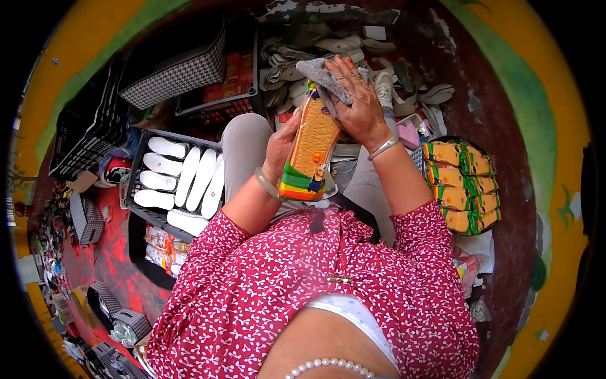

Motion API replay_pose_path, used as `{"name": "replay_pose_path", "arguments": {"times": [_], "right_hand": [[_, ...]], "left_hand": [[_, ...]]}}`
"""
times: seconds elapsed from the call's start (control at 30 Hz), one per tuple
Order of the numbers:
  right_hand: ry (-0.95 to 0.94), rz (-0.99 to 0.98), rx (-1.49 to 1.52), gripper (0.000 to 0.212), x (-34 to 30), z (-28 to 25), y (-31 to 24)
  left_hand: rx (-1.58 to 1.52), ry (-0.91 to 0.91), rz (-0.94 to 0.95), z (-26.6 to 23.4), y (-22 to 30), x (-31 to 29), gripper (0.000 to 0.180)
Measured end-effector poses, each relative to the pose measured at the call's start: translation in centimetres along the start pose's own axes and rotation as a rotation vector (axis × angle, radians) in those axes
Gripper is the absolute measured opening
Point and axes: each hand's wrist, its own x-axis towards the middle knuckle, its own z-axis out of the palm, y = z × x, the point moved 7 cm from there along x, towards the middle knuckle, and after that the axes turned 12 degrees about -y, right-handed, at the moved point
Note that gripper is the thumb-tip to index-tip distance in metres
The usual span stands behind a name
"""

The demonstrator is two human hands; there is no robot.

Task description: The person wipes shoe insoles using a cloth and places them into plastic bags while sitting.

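Above my lap, my left hand (282, 144) is closed round the left edge of a clear plastic packet (317, 136). The packet stands tilted and holds a tan, textured, sole-shaped piece; its lower end is printed green, yellow and red with a small cartoon figure. At the packet's top, my right hand (362, 104) holds a grey cloth (323, 78) against it. The right fingers are stretched over the cloth, and that hand's thumb is hidden.
Left of my knee, a black crate (136, 189) holds several white soles (189, 177). Similar packets (459, 180) fill a basket at right. Loose shoes and soles (290, 60) are piled beyond my hands. A checked basket (170, 79) and black crates stand at far left.
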Motion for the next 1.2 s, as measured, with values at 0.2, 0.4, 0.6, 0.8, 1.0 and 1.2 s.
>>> {"name": "replay_pose_path", "arguments": {"times": [0.2, 0.4, 0.6, 0.8, 1.0, 1.2], "right_hand": [[-0.292, -0.323, 0.028, 0.06, -6.2, 4.3, -9.1], [-0.189, -0.299, -0.044, 0.057, -3.3, 1.9, -7.6], [-0.026, 0.032, 0.109, 0.053, -0.1, 0.5, 0.6], [-0.23, -0.259, -0.079, 0.053, -5.5, 4.0, -9.1], [-0.009, -0.042, 0.058, 0.049, 0.1, 0.9, -0.5], [-0.031, -0.189, -0.033, 0.047, -3.2, 2.9, -7.7]], "left_hand": [[-0.09, 0.064, 0.053, -2.2, 2.7, 0.2, 0.043], [-0.147, -0.008, 0.11, -1.1, 0.5, -1.2, 0.045], [0.196, 0.049, 0.004, 0.4, -0.3, 0.2, 0.043], [-0.358, -0.481, 0.019, -2.0, -0.9, -0.6, 0.049], [0.187, 0.02, -0.066, 0.5, -1.1, 0.0, 0.049], [-0.021, 0.056, 0.018, -2.2, -0.6, -0.6, 0.046]]}}
